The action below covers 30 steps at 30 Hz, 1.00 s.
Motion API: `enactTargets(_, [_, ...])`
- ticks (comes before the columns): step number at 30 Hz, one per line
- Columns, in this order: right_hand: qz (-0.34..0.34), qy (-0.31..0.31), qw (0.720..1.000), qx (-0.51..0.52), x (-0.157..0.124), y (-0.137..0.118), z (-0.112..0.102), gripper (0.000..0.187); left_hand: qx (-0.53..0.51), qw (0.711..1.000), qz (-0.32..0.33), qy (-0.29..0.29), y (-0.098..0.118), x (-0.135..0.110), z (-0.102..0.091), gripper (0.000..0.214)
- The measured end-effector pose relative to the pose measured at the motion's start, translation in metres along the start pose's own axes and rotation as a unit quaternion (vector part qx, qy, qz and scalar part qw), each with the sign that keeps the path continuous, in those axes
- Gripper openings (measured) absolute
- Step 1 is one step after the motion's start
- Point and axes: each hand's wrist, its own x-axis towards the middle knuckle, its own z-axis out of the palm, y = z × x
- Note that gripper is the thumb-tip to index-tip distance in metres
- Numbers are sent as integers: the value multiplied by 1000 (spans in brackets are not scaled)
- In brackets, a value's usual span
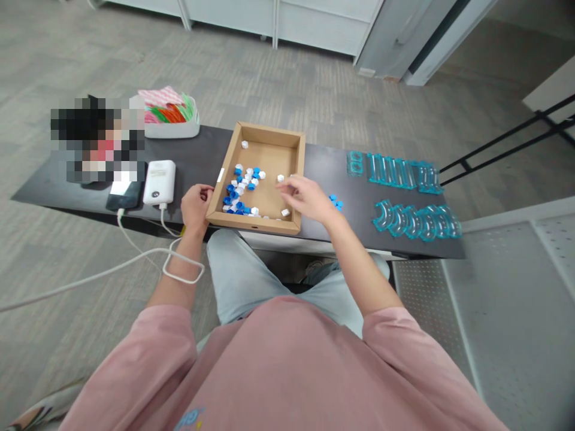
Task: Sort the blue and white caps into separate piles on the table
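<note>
A shallow cardboard box point(236, 129) sits on the table in front of me. Small blue pieces point(230, 188) and white hexagonal pieces point(247, 178) are heaped along its left side, with a few white ones scattered elsewhere inside. My left hand point(196, 206) is closed against the outside of the box's left wall; whatever its curled fingers hold, if anything, is hidden. Over the right side of the box hovers my right hand point(302, 196), fingers loosely bent and apart. Close to its fingertips lies a white piece point(281, 178); another white piece point(286, 212) is below them.
Several blue pieces point(336, 202) lie right of the box. Clear teal straight parts point(392, 171) and curved parts point(415, 221) line the table's right end. To the left are a white power bank point(160, 182), a phone point(127, 193), a cable point(130, 261) across my forearm, and a white basket point(173, 130).
</note>
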Motion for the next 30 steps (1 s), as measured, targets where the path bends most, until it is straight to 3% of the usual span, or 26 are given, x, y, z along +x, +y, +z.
enactTargets(3, [-41, -111, 993, 6, 52, -27, 53, 24, -1, 1000, 4, 0, -2, 1, 1, 19])
enactTargets(6, [-45, -195, 980, -15, 84, -33, 93, 16, -1, 1000, 6, -1, -5, 3, 3, 19])
enactTargets(10, [-14, -207, 977, -55, 93, -21, 102, 16, -6, 1000, 14, -2, -7, 4, 4, 18])
enactTargets(14, [9, -129, 991, -35, 79, -6, 72, 24, -7, 1000, 17, 5, -8, 3, 4, 17])
enactTargets(18, [27, -34, 999, 19, 45, 10, 20, 25, -8, 1000, 15, 3, -5, 2, 3, 17])
enactTargets(21, [57, 57, 996, 24, 5, 29, -27, 23, -7, 1000, 10, 1, -3, 2, 1, 17])
enactTargets(25, [151, 150, 977, -20, -62, 56, -81, 29, -2, 1000, 7, 0, -5, 3, 1, 16])
enactTargets(27, [189, 171, 966, -49, -97, 65, -97, 34, -5, 1000, 9, 1, -9, 4, 2, 18])
enactTargets(30, [226, 174, 955, -79, -141, 70, -103, 37, -13, 1000, 14, 3, -14, 6, 4, 19])
